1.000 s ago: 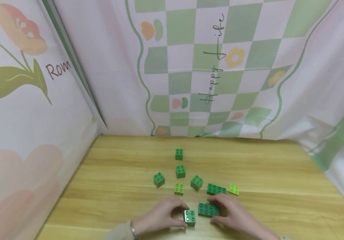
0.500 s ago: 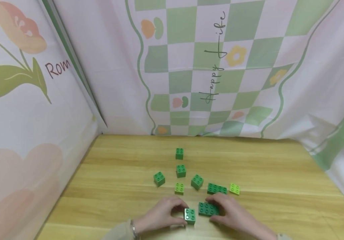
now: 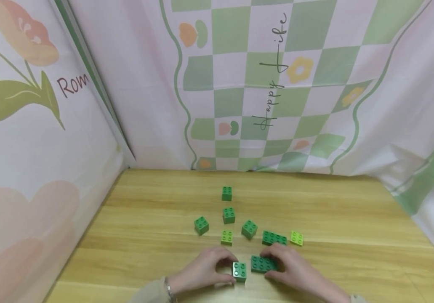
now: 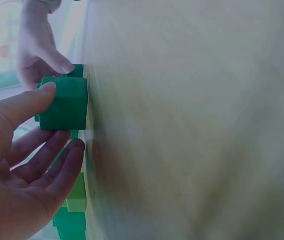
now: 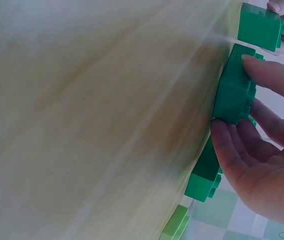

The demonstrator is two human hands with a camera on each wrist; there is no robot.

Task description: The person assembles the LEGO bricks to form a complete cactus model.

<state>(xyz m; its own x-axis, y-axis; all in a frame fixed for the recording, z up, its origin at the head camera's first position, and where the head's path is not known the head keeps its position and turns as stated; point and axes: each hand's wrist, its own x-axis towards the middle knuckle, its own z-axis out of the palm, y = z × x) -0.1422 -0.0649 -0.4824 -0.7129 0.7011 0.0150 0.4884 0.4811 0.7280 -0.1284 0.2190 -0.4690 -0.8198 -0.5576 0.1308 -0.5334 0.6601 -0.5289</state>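
Observation:
In the head view my left hand (image 3: 206, 268) pinches a green square building brick (image 3: 239, 272) between thumb and fingers, its studs facing up. The left wrist view shows the thumb pressed on that brick's near side (image 4: 64, 105). Just to the right, my right hand (image 3: 296, 269) grips a longer dark green eight-stud brick (image 3: 263, 264) by its right end. A narrow gap separates the two held bricks. In the right wrist view, thumb and fingers span the long brick's opposite sides (image 5: 230, 92), low at the wooden table.
Beyond the hands stand several loose bricks: a dark green long one (image 3: 274, 237), a lime one (image 3: 296, 238), another lime one (image 3: 226, 237) and green square ones (image 3: 229, 215). The wooden table (image 3: 145, 219) ends at patterned curtains (image 3: 156, 126) behind and at the left.
The square brick in my left hand has shifted very slightly away from me, along with a small drift of the head view. Both hands keep their grips.

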